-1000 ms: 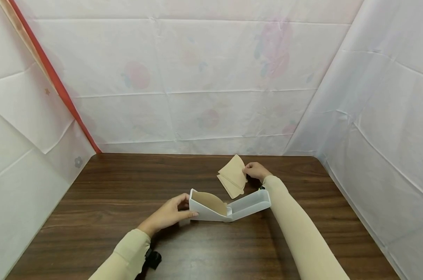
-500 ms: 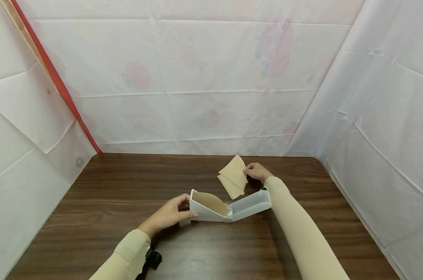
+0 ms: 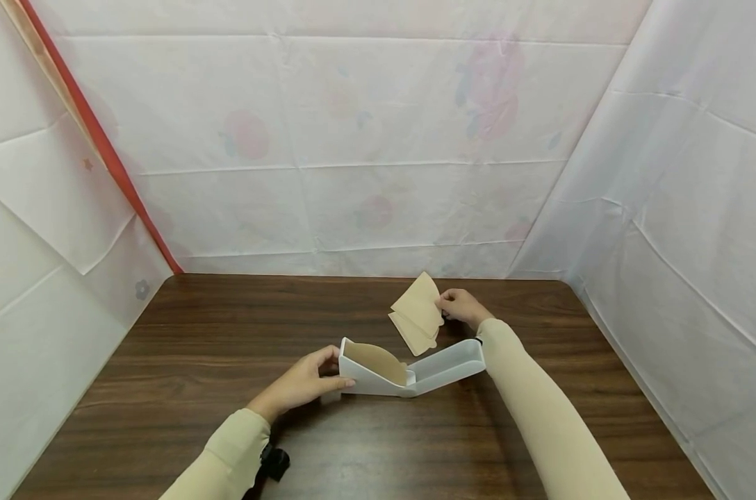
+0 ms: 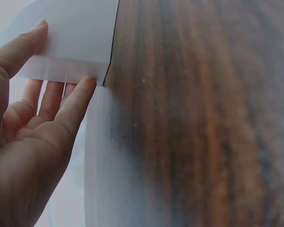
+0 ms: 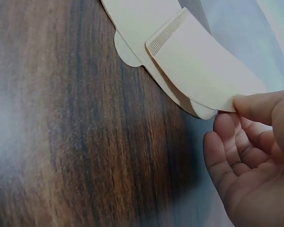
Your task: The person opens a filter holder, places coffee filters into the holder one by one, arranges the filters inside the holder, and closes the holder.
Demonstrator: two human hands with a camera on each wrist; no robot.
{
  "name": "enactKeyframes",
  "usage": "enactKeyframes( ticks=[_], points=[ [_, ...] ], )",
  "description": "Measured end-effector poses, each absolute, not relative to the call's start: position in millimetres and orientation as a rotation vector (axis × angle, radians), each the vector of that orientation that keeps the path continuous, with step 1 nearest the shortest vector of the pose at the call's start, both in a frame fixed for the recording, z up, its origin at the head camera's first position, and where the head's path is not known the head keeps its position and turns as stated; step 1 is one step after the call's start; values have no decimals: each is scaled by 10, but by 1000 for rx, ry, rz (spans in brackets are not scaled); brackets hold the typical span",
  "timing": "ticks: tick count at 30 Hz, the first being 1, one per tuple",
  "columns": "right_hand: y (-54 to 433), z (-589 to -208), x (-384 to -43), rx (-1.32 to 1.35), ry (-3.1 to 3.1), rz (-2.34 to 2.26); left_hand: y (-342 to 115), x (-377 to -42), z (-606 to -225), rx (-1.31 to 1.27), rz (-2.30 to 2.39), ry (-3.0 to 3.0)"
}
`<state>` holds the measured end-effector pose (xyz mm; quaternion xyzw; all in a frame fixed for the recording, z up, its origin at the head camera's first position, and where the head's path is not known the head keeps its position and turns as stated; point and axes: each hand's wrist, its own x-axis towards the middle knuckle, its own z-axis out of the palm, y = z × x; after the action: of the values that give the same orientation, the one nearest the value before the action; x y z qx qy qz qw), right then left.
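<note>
A white coffee filter box (image 3: 368, 380) stands on the table with its lid (image 3: 449, 366) swung out to the right. Brown paper coffee filters (image 3: 376, 360) sit inside it. My left hand (image 3: 299, 384) holds the box's left end, thumb on the near face; the left wrist view shows fingertips at the end wall of the box (image 4: 80, 35). Beyond the lid, several loose coffee filters (image 3: 413, 335) overlap on the table. My right hand (image 3: 462, 306) pinches the rounded edge of the uppermost filter (image 5: 208, 61) between thumb and fingers, and that sheet is slightly lifted and bent.
The dark wood-grain table (image 3: 228, 312) meets a pale patterned cloth (image 3: 353, 139) at its back edge. More cloth hangs along both sides. A black wrist device (image 3: 274, 463) is strapped under the left forearm.
The right hand and the top coffee filter have shifted slightly, and that sheet's far tip sits a little higher. The left hand and the box have stayed put.
</note>
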<state>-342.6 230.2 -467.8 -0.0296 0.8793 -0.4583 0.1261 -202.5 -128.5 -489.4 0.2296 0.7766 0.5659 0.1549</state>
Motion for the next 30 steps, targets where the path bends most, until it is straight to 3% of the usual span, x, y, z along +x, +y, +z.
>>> enactKeyframes(
  ticks=[30],
  points=[
    [2342, -4394, -3178, -307, 2659, -1415, -1271, -1998, -4869, 671, 1645, 2210]
  ],
)
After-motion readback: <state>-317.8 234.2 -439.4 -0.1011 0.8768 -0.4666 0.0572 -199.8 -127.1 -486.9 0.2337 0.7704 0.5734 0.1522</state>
